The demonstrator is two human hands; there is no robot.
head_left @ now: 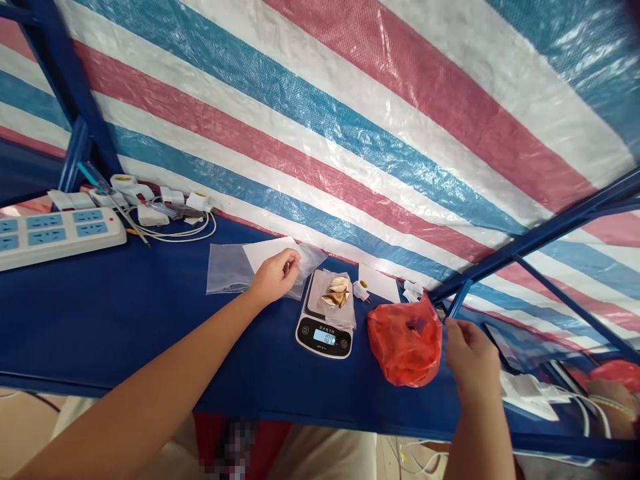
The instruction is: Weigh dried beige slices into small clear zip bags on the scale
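Note:
My left hand [274, 275] rests on the blue table and pinches the edge of a clear plastic bag [230, 268] that lies beside a white paper sheet [267, 252]. A small digital scale [324, 333] stands just right of it, its display lit, with a clear bag of brownish pieces [338, 293] on its pan. My right hand [470, 357] hovers curled beside a red plastic bag [406, 343], fingers near the bag's upper right edge; what it holds, if anything, is hidden. A small white plug-like part [361, 289] lies behind the scale.
A white power strip [55, 235] with blue sockets sits at the far left, with white adapters and cables [165, 200] behind it. A striped tarp [350, 120] walls the back. Blue metal frame bars [540, 233] cross at right; more white parts and cables [530, 390] lie beyond.

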